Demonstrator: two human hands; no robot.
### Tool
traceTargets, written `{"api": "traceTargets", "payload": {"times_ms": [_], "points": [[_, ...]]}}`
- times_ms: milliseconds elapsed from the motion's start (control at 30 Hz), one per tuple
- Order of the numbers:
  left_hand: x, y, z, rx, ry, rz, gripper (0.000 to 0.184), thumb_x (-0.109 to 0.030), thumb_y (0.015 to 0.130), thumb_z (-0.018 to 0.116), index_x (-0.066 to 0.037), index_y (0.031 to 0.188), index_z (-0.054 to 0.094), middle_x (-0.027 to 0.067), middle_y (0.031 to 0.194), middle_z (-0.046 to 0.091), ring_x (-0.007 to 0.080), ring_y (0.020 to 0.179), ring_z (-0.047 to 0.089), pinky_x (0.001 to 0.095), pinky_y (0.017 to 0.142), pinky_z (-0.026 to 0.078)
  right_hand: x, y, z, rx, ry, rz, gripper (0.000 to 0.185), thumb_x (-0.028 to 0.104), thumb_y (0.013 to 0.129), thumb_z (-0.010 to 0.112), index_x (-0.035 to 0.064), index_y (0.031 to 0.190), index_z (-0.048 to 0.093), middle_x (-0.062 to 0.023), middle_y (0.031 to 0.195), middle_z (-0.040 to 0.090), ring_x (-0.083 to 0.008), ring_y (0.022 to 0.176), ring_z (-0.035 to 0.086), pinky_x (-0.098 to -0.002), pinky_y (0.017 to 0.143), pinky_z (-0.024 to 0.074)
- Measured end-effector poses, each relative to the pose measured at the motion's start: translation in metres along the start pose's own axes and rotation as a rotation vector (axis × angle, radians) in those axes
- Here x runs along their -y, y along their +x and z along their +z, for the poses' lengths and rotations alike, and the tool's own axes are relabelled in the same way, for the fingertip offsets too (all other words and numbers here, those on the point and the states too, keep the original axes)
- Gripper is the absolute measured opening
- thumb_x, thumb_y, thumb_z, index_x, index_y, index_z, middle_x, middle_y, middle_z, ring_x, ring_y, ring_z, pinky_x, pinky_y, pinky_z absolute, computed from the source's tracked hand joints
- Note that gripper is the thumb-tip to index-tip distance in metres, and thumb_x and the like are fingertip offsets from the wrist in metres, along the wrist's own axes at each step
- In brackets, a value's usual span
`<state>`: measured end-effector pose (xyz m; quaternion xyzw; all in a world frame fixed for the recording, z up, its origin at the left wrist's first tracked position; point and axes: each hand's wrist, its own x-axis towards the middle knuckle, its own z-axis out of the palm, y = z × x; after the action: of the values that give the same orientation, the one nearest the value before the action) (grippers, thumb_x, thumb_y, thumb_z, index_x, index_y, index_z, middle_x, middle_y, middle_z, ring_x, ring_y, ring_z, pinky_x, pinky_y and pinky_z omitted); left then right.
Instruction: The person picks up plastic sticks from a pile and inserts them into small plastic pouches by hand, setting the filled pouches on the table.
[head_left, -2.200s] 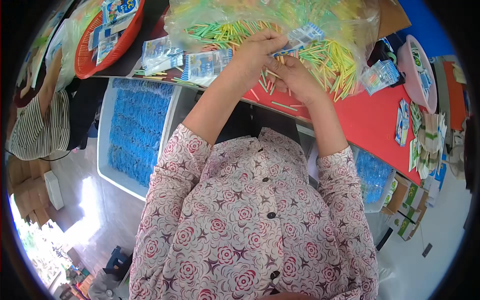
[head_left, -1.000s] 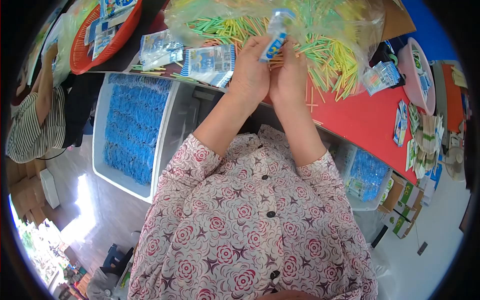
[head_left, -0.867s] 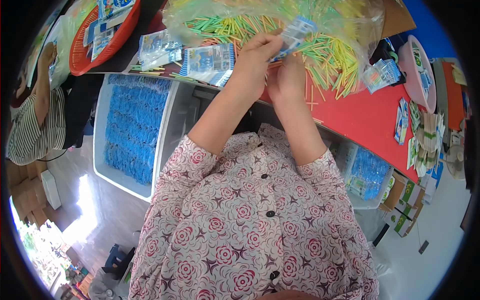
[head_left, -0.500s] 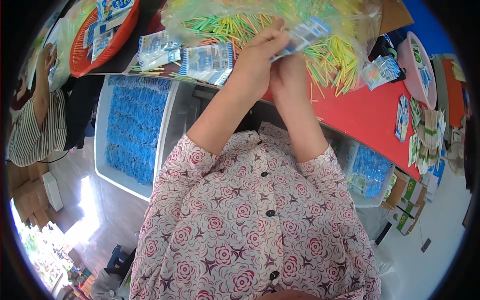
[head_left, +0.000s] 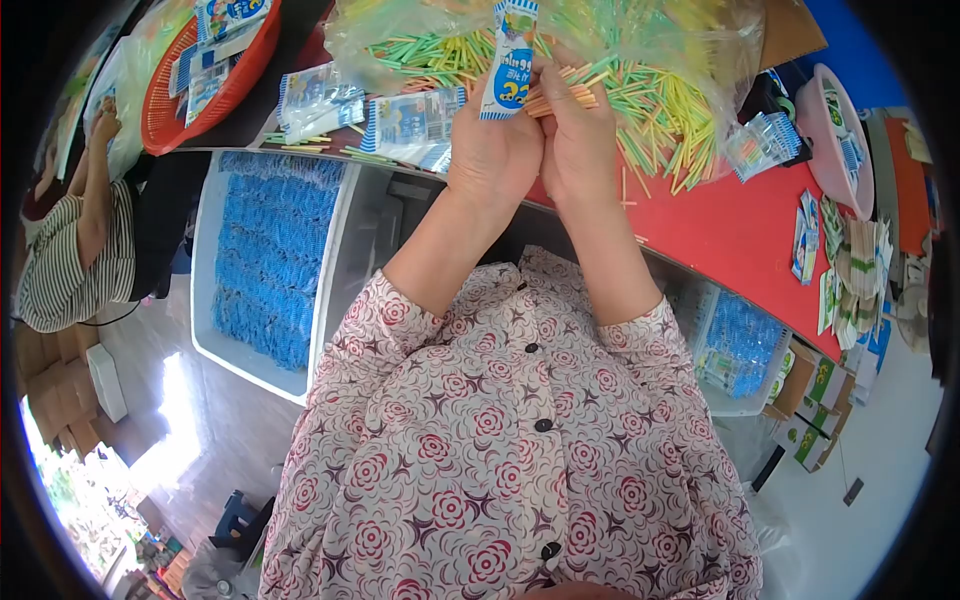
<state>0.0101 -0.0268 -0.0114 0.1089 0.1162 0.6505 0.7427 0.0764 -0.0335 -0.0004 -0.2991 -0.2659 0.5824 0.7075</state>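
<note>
My left hand (head_left: 493, 150) has hold of one blue-and-white packet (head_left: 510, 62), its fingers mostly hidden behind it; how far they are curled I cannot tell. The packet is at the table's near edge, in front of me. Its long axis runs away from me, the far end leaning slightly to the right. My right hand (head_left: 580, 135), just beside the left, is closed on one bundle of sticks (head_left: 572, 92), thumb across it; the bundle lies crosswise, pointing right and a little away. The sticks in it cannot be counted. Directly beyond both hands, one clear plastic bag (head_left: 735, 60) and a loose stick pile (head_left: 665, 125), too many to count, occupy the red table (head_left: 720, 235). Left of my left hand lie at least two flat packets (head_left: 415, 125). Farther left: one red basket (head_left: 160, 125) containing several packets. To the right: one pink basin (head_left: 850, 195), one packet near it. Below table level, two white crates (head_left: 318, 300) hold blue contents. One other person in a striped top (head_left: 80, 260) is at far left.
</note>
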Motion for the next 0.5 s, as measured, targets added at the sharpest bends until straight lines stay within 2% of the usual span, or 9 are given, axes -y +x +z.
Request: {"api": "traceTargets", "payload": {"times_ms": [67,200,300,333,433,467,500], "points": [[-0.001,0.000,0.000,-0.016,-0.023,-0.008,0.022,-0.020,0.094,0.044,-0.002,0.103,0.055,0.0089,0.100,0.060,0.0204,0.095,0.056,0.0342,0.094,0.040,-0.002,0.001,-0.002,-0.010,-0.012,-0.013,0.014,0.008,0.091,0.053,0.0023,0.104,0.053,-0.0047,0.093,0.059,-0.0134,0.085,0.058,-0.0279,0.075,0.0484],[-0.009,0.001,-0.007,-0.036,0.049,-0.028,0.018,-0.018,0.093,0.047,-0.003,0.101,0.056,0.0091,0.104,0.060,0.0176,0.097,0.055,0.0328,0.093,0.041,-0.007,0.005,-0.019,0.031,0.014,0.038,0.024,0.011,0.090,0.056,0.0008,0.111,0.051,-0.0072,0.096,0.060,-0.0164,0.089,0.059,-0.0288,0.081,0.0491],[-0.022,0.001,-0.003,0.036,0.345,0.106,0.014,-0.017,0.091,0.052,-0.005,0.095,0.057,0.0099,0.113,0.060,0.0133,0.086,0.058,0.0277,0.078,0.048,0.008,0.008,-0.033,0.175,-0.087,0.163,0.021,0.011,0.090,0.055,-0.0002,0.108,0.053,-0.0075,0.095,0.061,-0.0166,0.083,0.061,-0.0290,0.077,0.0500],[-0.028,0.003,-0.002,0.033,0.342,0.104,0.014,-0.017,0.091,0.052,-0.005,0.095,0.057,0.0099,0.113,0.060,0.0133,0.086,0.058,0.0277,0.078,0.048,0.011,0.006,-0.034,0.172,-0.089,0.166,0.021,0.011,0.090,0.055,-0.0002,0.108,0.053,-0.0075,0.095,0.061,-0.0166,0.083,0.061,-0.0290,0.077,0.0500],[-0.047,0.017,0.004,0.401,0.614,-0.063,0.010,-0.014,0.090,0.055,-0.004,0.089,0.058,0.0112,0.119,0.059,0.0099,0.071,0.058,0.0237,0.060,0.049,0.021,0.000,-0.030,0.233,-0.340,0.258,0.017,0.013,0.091,0.054,-0.0002,0.102,0.056,-0.0080,0.083,0.063,-0.0153,0.072,0.061,-0.0271,0.068,0.0498],[-0.049,0.017,0.009,0.398,0.613,-0.062,0.010,-0.014,0.090,0.055,-0.004,0.089,0.058,0.0112,0.119,0.059,0.0099,0.071,0.058,0.0237,0.060,0.049,0.022,0.000,-0.030,0.234,-0.341,0.261,0.017,0.013,0.091,0.054,-0.0002,0.102,0.056,-0.0080,0.083,0.063,-0.0153,0.072,0.061,-0.0271,0.068,0.0498],[-0.048,0.018,0.014,0.414,0.743,-0.110,0.011,-0.014,0.089,0.055,-0.004,0.087,0.058,0.0116,0.119,0.059,0.0096,0.067,0.057,0.0235,0.056,0.048,0.022,0.000,-0.031,0.245,-0.339,0.245,0.018,0.013,0.090,0.055,-0.0005,0.102,0.056,-0.0079,0.084,0.062,-0.0157,0.074,0.061,-0.0277,0.068,0.0500]]}}
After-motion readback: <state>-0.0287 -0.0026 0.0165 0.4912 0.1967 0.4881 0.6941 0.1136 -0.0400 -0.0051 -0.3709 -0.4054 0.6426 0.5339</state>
